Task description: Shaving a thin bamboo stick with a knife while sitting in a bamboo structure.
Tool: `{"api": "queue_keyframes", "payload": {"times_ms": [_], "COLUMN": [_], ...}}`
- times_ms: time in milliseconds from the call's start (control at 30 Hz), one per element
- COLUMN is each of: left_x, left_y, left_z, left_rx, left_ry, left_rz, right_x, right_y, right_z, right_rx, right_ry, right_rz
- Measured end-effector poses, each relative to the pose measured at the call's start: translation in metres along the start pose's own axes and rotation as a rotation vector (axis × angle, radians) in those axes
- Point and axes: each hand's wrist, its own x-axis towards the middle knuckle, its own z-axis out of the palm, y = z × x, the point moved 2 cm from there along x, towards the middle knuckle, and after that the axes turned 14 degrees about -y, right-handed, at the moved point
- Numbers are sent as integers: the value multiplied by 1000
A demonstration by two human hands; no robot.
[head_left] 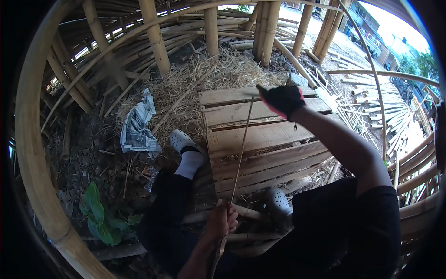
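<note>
My bare left hand (222, 221) is closed around a thin bamboo strip (240, 160) low in front of me. The strip slants up and away, and its far end rises over a slatted wooden crate (260, 137). Out past that end and to its right is my right hand (284, 101), in a black and red glove, arm stretched forward. Its fingers look curled, and a dark, blurred shape sticks out to its left. Whether that is a tool or part of the glove is unclear. Hand and strip appear apart.
Thick bamboo posts (211, 32) stand beyond the crate, with a curved pole (35, 139) at left. Straw (223, 69) and a crumpled newspaper sheet (139, 128) lie on the ground. A green plant (98, 211) grows at lower left. Cut bamboo lengths (371, 100) are piled at right.
</note>
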Motion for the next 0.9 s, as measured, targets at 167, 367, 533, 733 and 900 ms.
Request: {"api": "queue_keyframes", "payload": {"times_ms": [167, 367, 533, 733, 900], "left_x": [-1, -4, -3, -7, -7], "left_y": [0, -2, -1, 1, 0], "left_z": [-5, -4, -7, 1, 4], "left_rx": [53, 13, -49, -13, 79], "left_ry": [-35, -23, -47, -10, 9], "left_rz": [86, 26, 6, -4, 49], "right_x": [22, -28, -71, -83, -79], "right_y": [75, -2, -67, -75, -69], "right_z": [-7, -14, -19, 16, 13], "right_rx": [207, 202, 18, -113, -126], "right_ry": [19, 171, 157, -196, -179], "right_rz": [330, -8, -530, -603, -573]}}
